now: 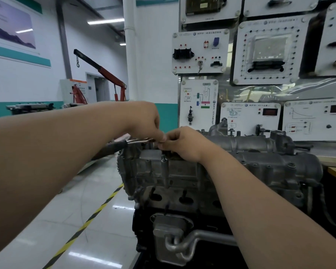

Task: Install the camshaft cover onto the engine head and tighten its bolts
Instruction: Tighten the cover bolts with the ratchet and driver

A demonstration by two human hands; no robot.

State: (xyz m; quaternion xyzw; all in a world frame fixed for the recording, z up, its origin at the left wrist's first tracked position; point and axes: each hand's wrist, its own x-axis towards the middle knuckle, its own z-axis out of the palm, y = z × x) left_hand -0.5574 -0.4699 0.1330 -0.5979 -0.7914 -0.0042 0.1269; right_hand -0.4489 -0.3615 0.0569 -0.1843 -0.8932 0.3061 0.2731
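Observation:
A grey metal camshaft cover lies along the top of the engine head, which stands on a dark engine block. My left hand grips the head end of a ratchet wrench whose black handle points left, over the cover's left end. My right hand meets it there, fingers pinched around the wrench head or socket; the bolt under it is hidden. A small upright bolt shows just below the hands.
White training panels with electrical parts fill the wall behind the engine. A red engine hoist stands far left. The shiny floor has a yellow-black stripe. A metal pipe and housing jut from the block's front.

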